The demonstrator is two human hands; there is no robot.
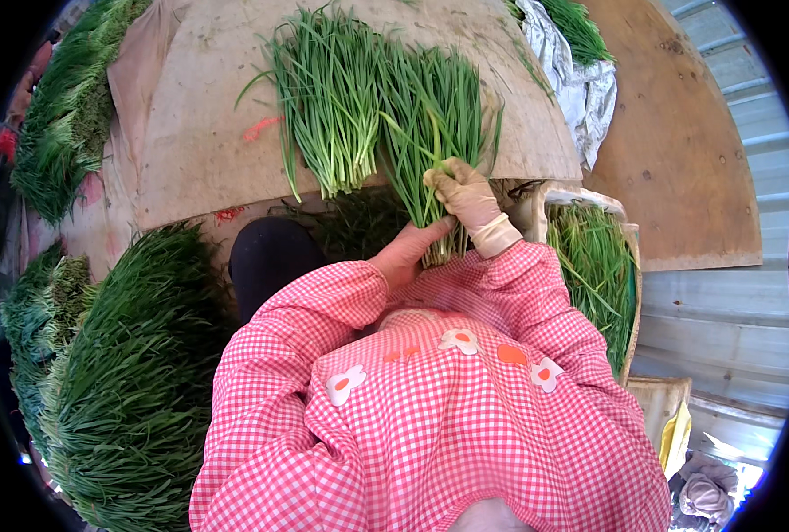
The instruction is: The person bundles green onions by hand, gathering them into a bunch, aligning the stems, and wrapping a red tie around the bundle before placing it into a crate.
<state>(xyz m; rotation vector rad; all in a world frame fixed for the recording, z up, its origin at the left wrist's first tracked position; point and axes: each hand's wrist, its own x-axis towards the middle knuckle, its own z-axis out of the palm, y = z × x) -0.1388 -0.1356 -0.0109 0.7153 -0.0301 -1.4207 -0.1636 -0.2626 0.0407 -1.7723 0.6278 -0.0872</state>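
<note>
A bunch of garlic chives (430, 115) reaches from the wooden board toward my body, its pale cut ends nearest me. My bare left hand (409, 250) is closed round the stems close to those ends. Just above it, my gloved right hand (465, 195) pinches at the bunch's right side, beside a yellowish leaf; whether that leaf is between the fingers I cannot tell. Left of this bunch, a second pile of chives (332, 106) lies on the board, with its white ends pointing toward me.
The wooden board (190, 106) spans the front. A large heap of chives (137, 372) stands at my left, another (62, 133) beyond it. At right are a box of loose greens (589, 266), a silvery sheet (576, 89) and a brown plywood panel (678, 142).
</note>
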